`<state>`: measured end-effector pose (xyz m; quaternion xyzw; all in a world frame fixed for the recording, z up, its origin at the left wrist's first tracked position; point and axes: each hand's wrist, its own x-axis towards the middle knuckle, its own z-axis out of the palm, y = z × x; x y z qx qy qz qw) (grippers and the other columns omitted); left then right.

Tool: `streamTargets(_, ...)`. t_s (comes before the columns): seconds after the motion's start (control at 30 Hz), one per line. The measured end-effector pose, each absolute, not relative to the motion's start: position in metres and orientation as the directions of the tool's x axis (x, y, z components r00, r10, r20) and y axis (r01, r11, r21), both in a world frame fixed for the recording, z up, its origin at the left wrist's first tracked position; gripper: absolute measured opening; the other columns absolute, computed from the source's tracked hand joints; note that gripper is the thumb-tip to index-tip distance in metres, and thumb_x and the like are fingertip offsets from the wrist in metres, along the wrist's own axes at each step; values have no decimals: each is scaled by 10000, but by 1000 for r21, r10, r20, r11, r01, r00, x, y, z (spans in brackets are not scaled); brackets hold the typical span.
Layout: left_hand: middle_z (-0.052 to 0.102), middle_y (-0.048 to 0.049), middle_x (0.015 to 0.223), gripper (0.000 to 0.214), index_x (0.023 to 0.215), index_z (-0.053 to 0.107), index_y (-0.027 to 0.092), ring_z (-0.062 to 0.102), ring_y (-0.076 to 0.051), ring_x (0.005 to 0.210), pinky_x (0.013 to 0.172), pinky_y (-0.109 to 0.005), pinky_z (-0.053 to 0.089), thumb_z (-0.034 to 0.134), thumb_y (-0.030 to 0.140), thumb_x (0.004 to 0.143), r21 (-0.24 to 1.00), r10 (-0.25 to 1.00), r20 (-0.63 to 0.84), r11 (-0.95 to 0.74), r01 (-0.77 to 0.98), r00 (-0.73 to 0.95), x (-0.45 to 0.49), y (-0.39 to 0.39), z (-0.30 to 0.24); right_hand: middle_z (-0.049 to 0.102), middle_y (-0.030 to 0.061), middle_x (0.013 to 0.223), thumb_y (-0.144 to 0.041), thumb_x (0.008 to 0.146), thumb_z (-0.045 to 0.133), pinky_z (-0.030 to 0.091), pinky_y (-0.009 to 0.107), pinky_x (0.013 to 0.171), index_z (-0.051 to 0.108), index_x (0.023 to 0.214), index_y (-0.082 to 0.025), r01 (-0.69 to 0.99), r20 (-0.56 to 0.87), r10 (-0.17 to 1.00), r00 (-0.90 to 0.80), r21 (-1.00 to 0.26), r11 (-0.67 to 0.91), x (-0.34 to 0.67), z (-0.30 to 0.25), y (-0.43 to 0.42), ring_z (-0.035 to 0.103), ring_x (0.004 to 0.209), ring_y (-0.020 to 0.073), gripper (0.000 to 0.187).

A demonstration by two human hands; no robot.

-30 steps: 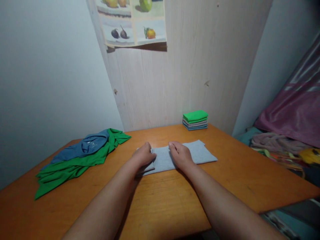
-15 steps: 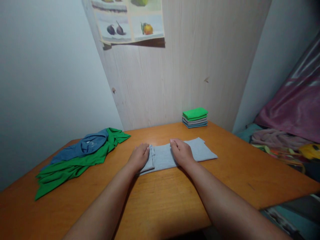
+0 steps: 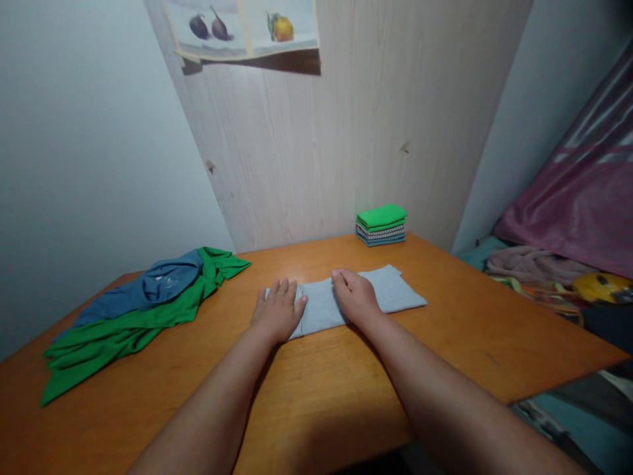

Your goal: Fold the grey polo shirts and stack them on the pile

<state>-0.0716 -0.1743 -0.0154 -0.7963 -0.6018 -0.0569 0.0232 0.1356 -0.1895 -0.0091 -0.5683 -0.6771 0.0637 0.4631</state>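
Observation:
A light grey folded garment (image 3: 316, 305) lies as a long flat strip on the wooden table, its left end doubled over. My left hand (image 3: 278, 309) rests palm down on that doubled end, fingers spread. Near the strip's middle, my right hand (image 3: 355, 295) presses on the cloth with curled fingers and the thumb on top. Its fingertips are hidden, so I cannot see if cloth is pinched in them. The right end of the strip is a single flat panel with an uneven edge.
A neat stack of folded clothes (image 3: 380, 225), bright green on top, stands at the table's back. On the left lie a crumpled green garment (image 3: 123, 336) and a blue garment (image 3: 143, 287). The table's right edge (image 3: 558, 389) slants past piled fabrics (image 3: 539, 270).
My left hand has opened from a closed grip and now lies flat on the doubled end. The right hand stays on the cloth. The whole view has shifted slightly.

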Motion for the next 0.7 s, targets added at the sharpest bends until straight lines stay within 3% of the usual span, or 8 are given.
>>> streamTargets(0.2,330,-139,1630,639,1537,388,190,226,-331,1527,1197,-618,154,234,547,1031,90,954,131,-282,955,269,-76,-174,-13,721,52,866,-437,1021,335,383,268,693,699,887,-207,726,532,843,72,-607,321,140,-11,-187,621,801,184,451)
streamTargets(0.37,442,-152,1568,559,1435,502,159,342,-299,1484,1202,-560,221,190,428,1058,77,924,275,-297,952,266,-75,-184,-8,724,49,874,-452,1032,317,383,256,691,697,900,-192,755,502,860,93,-598,268,144,-10,-187,622,798,173,479)
streamTargets(0.47,413,-176,1581,595,1467,464,100,333,-298,1489,1203,-500,252,209,443,1053,16,909,242,-353,936,339,-71,-190,-12,745,66,975,-430,1042,301,413,256,767,709,979,-194,803,461,885,63,-550,229,143,-8,-188,651,893,183,476)
streamTargets(0.53,374,-196,1596,647,1494,428,64,302,-312,1502,1209,-498,235,231,483,1043,-28,908,199,-370,929,368,-68,-191,-16,732,90,1154,-410,1044,298,417,268,893,700,1124,-194,842,422,906,30,-499,205,142,-7,-189,642,1067,200,464)
streamTargets(0.63,332,-200,1613,718,1519,399,58,262,-322,1517,1209,-518,212,231,550,1025,-46,917,172,-357,933,360,-66,-188,-22,528,159,1493,-458,1028,326,292,372,1125,569,1391,-131,912,286,958,2,-393,116,140,-11,-188,431,1403,268,546)
streamTargets(0.7,304,-194,1624,774,1533,380,61,239,-322,1525,1209,-522,203,219,606,1007,-41,918,167,-357,933,359,-66,-186,-24,350,185,1608,-527,1008,345,167,465,1197,427,1510,-79,943,148,989,1,-328,48,140,-16,-187,244,1510,306,679)
